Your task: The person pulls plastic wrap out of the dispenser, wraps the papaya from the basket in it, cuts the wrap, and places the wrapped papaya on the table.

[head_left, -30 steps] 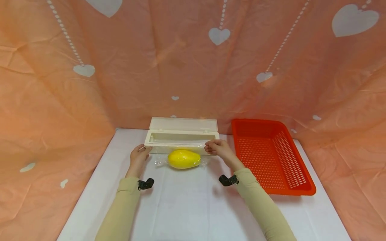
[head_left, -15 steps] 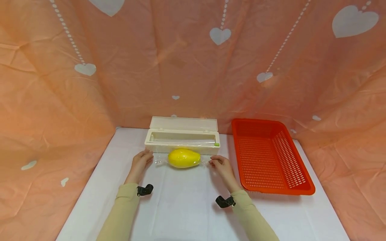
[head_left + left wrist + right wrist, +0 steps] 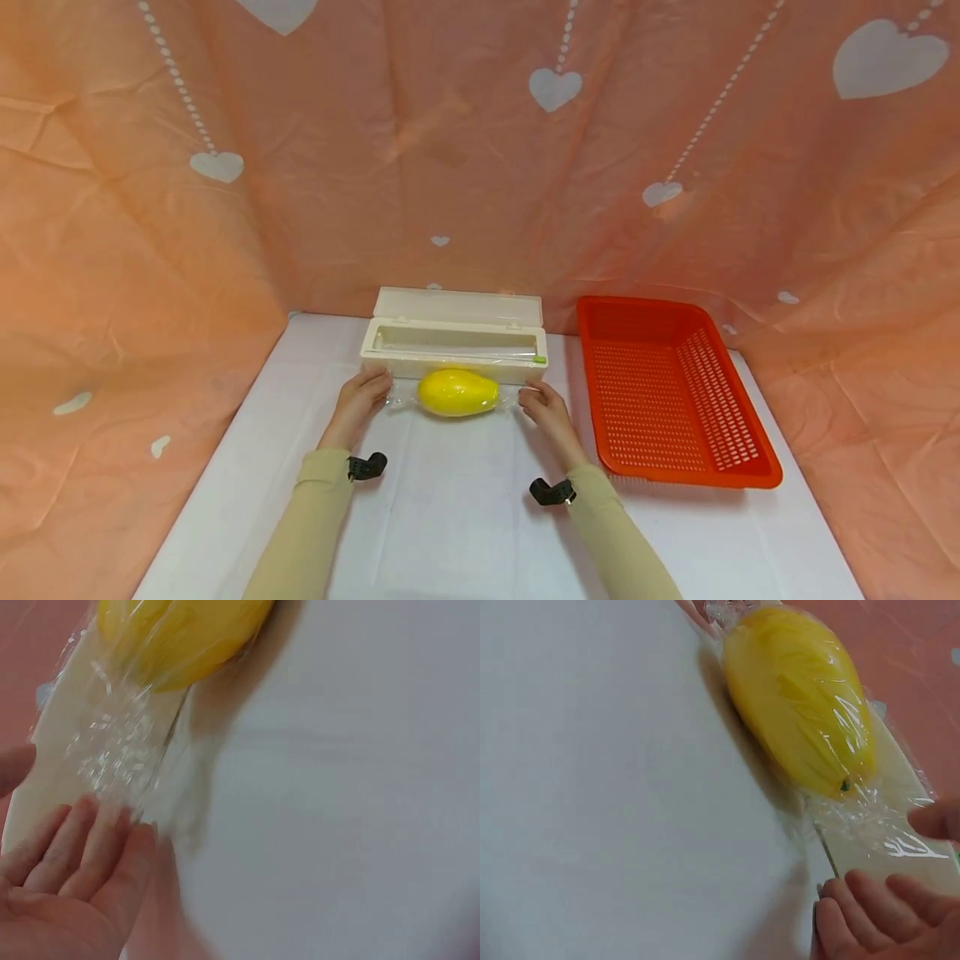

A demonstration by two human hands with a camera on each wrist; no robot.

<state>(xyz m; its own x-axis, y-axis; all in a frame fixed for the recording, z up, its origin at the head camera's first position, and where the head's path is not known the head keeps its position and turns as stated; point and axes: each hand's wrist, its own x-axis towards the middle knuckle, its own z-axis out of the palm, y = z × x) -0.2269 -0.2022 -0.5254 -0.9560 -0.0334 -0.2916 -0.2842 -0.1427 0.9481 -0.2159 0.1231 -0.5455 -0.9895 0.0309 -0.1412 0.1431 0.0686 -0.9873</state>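
Note:
A yellow oval fruit (image 3: pixel 457 392), much like a papaya, lies on its side, wrapped in clear cling film (image 3: pixel 112 754) that is crumpled at both ends. Right behind it stands a long cream cling film dispenser box (image 3: pixel 397 364) with its lid raised. My left hand (image 3: pixel 357 403) is at the left end of the wrap, fingertips right at the crumpled film, thumb apart. Opposite it, my right hand (image 3: pixel 550 417) is by the right end of the wrap, its fingers (image 3: pixel 877 911) extended and the thumb (image 3: pixel 934 820) raised over the film. Neither hand pinches the film.
A red perforated plastic basket (image 3: pixel 600 417) stands at the right, close to my right forearm. A green slide cutter (image 3: pixel 539 360) sits at the box's right front edge. The white tabletop (image 3: pixel 450 517) extends towards me, and a pink curtain (image 3: pixel 480 167) hangs behind.
My right hand has come down from the box's right front edge to the wrap's right end, uncovering the green cutter. My left hand has shifted from the box's left corner rightward to the film.

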